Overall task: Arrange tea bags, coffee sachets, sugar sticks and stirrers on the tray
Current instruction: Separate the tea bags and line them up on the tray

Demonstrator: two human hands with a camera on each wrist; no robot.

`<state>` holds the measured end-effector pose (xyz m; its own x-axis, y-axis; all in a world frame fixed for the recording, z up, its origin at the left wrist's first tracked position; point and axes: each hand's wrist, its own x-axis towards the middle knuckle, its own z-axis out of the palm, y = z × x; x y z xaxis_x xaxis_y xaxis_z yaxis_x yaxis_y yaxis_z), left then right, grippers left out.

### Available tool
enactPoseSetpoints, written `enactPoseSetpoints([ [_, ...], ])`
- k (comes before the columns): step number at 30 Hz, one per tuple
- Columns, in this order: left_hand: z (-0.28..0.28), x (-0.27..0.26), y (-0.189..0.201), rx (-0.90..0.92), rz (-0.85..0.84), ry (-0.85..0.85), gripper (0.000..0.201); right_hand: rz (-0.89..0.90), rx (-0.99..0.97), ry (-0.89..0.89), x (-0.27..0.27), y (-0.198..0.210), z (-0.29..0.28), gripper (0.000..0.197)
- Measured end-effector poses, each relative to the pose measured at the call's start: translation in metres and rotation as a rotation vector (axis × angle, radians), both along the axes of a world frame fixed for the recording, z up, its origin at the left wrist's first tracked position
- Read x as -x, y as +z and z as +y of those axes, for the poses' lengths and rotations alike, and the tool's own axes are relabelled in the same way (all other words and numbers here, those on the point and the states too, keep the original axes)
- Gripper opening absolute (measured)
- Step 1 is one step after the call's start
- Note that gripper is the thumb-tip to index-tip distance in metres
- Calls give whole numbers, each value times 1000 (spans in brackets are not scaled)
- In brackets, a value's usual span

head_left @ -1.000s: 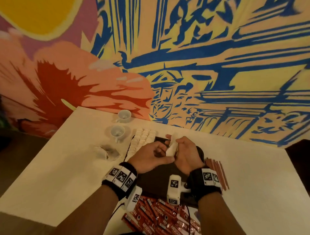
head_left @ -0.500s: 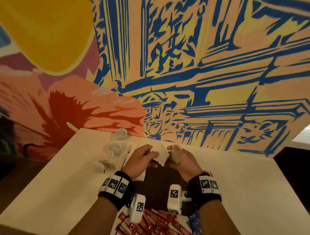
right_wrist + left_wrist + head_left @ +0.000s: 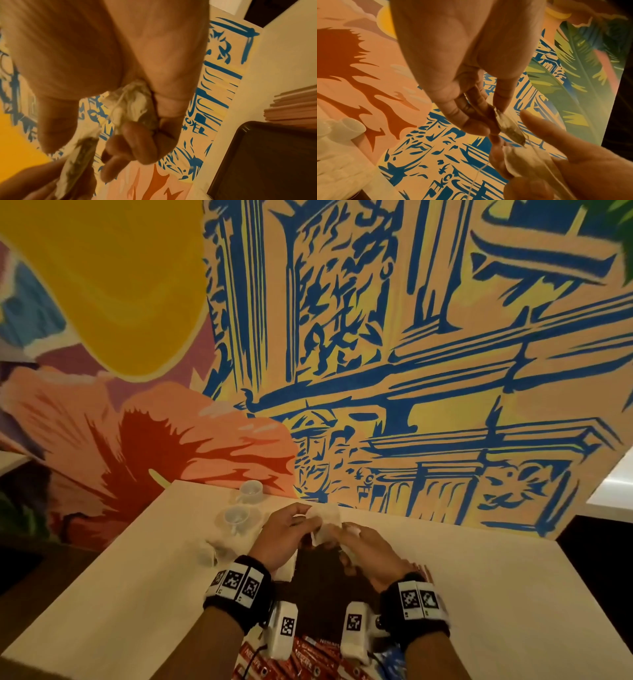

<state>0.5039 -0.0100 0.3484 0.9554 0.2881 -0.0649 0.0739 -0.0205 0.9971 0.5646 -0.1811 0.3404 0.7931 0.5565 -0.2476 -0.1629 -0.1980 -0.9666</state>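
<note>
Two white tea bags (image 3: 325,525) with dark leaf showing through the paper were held up above the dark brown tray (image 3: 320,583), one pinched in the left hand (image 3: 281,537) and others bunched with their strings in the curled fingers of the right hand (image 3: 371,554). Red coffee sachets (image 3: 308,660) lay in a loose heap at the tray's near edge. A stack of reddish-brown stirrers (image 3: 291,106) lay side by side on the table just beyond the tray's right corner.
</note>
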Motion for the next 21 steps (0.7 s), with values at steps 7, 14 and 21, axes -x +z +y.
enactPoseSetpoints([
  [7, 4, 0, 4, 37, -51, 58, 12, -243, 41, -55, -4, -9, -3, 32],
  [14, 23, 7, 4, 11, 21, 178, 28, -529, 216, -161, -2, -20, -1, 32],
  [21, 23, 7, 1, 85, 525, -65, 83, -581, 222, -253, 3, -29, 20, 10],
])
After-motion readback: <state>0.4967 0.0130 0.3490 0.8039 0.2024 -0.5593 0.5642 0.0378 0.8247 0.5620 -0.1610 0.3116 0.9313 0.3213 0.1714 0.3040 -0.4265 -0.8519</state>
